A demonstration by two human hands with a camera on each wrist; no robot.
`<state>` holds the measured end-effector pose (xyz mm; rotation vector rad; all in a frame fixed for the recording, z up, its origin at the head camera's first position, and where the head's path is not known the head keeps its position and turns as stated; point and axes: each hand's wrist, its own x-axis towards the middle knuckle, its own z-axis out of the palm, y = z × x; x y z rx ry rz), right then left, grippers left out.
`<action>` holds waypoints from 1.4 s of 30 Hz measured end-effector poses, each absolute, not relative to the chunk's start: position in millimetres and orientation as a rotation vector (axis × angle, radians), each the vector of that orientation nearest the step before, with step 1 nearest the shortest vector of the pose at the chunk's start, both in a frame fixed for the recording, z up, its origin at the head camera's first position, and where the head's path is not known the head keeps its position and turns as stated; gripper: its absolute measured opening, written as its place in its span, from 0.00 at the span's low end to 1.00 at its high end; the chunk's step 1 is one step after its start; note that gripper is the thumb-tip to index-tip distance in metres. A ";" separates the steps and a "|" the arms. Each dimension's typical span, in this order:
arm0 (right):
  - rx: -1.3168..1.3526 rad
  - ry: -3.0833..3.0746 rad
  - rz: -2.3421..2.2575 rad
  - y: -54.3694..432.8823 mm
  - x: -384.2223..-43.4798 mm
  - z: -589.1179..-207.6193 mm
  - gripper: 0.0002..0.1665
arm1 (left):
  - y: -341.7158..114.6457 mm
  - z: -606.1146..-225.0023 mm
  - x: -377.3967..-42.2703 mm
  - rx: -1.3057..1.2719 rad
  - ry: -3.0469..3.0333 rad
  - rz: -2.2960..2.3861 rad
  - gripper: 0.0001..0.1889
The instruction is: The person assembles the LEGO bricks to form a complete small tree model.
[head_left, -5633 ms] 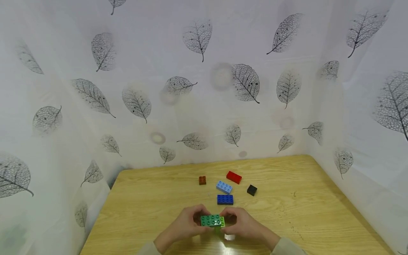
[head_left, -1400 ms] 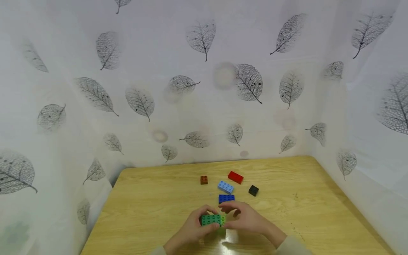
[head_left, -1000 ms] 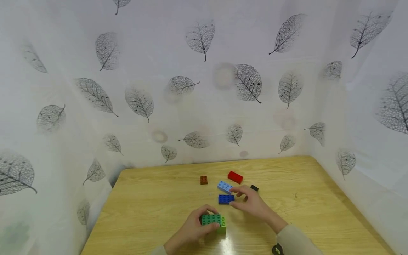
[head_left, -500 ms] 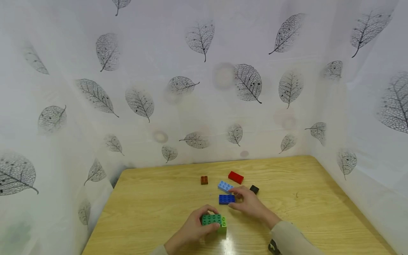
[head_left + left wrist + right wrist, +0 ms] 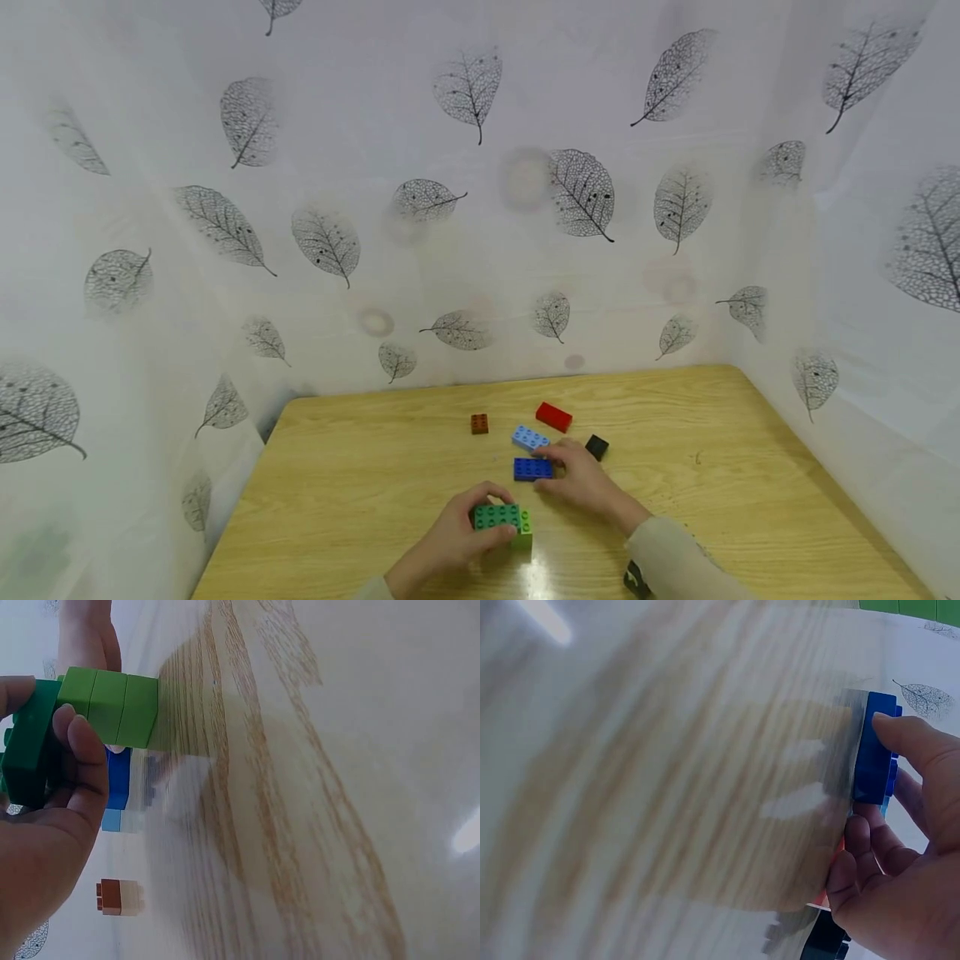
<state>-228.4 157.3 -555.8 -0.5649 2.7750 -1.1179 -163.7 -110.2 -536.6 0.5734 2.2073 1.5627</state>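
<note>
In the head view my left hand grips a dark green toy building brick that overhangs a light green stack. The left wrist view shows three light green bricks piled on the table, with my curled fingers under the dark green one. My right hand pinches the right end of a dark blue brick lying flat on the table. Its thumb presses the brick's near side in the right wrist view, while the index finger reaches around the far side. A light blue brick lies just beyond.
Farther back on the wooden table are a small reddish-brown brick and a red brick. A small black brick sits just beyond my right hand. White leaf-printed curtain surrounds the table at the back and sides.
My right hand has left the light green stack and moved away from me to the dark blue brick, now pinching its end. My left hand keeps holding the dark green brick.
</note>
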 end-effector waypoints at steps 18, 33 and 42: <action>-0.565 2.678 -1.162 159.3 -228.2 -547.1 0.26 | -112.0 -538.1 -164.1 0.613 2.229 1.558 0.18; -0.726 2.597 -1.288 165.4 -209.4 -524.0 0.22 | -111.3 -537.5 -163.0 0.618 2.237 1.569 0.16; -0.770 2.553 -1.317 170.3 -195.1 -516.3 0.18 | -110.8 -534.3 -162.5 0.585 2.231 1.561 0.16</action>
